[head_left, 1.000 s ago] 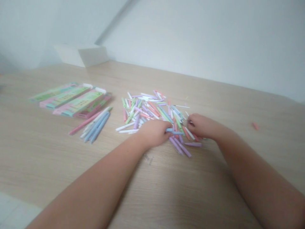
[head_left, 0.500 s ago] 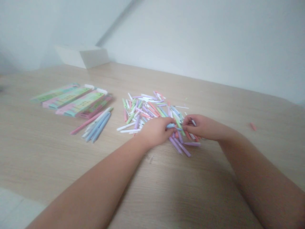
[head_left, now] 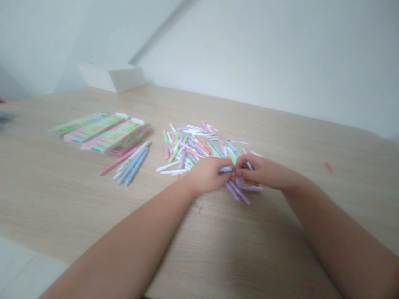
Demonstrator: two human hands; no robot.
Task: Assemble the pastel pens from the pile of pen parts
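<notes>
My left hand (head_left: 205, 176) grips a light blue pen barrel (head_left: 225, 169) between its fingertips. My right hand (head_left: 261, 172) pinches a thin white-and-dark stick (head_left: 248, 165), probably a pen refill, and its fingers nearly touch the blue barrel. Both hands are just above the near edge of a loose pile of pastel pen parts (head_left: 193, 146) in white, green, purple, pink and blue. Several purple pens (head_left: 237, 193) lie under the hands, partly hidden by them.
A small bunch of blue, white and pink pens (head_left: 129, 164) lies left of the pile, next to several pastel pen packs (head_left: 104, 133). A pink piece (head_left: 330, 167) lies alone at right on the wooden table (head_left: 249, 249). A white box (head_left: 112, 78) stands against the far wall.
My hands have come closer together, with the blue barrel now raised between them. The view has shifted slightly, so the table contents sit a little further right.
</notes>
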